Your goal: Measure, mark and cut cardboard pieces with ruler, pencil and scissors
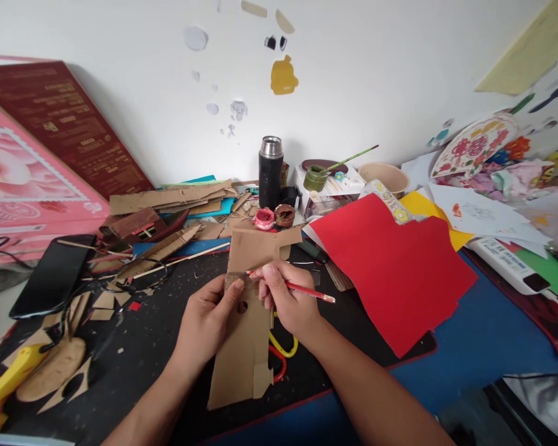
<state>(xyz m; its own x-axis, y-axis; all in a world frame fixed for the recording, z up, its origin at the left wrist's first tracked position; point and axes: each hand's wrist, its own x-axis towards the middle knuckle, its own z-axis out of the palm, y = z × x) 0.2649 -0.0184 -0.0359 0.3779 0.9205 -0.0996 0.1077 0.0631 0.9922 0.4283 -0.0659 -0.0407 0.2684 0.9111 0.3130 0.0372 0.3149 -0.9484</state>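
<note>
A flat piece of brown cardboard [242,353] with a small round hole stands out in the middle of the black mat [149,359]. Across it lies a see-through strip that looks like a ruler [231,280]. The thumb of my left hand [209,316] presses on this ruler, with the fingers behind at the cardboard's left edge. Closed around a red pencil [309,291] is my right hand [291,297], its tip at the ruler near my left thumb. Yellow and red scissor handles [286,350] stick out from under the cardboard; the blades are hidden.
Cardboard scraps [167,198] pile up at the back left, near a black phone [53,275]. Behind the cardboard are a black thermos [270,173] and open paint jars [265,218]. Red paper [395,272] covers the right side. A yellow glue gun [9,384] lies front left.
</note>
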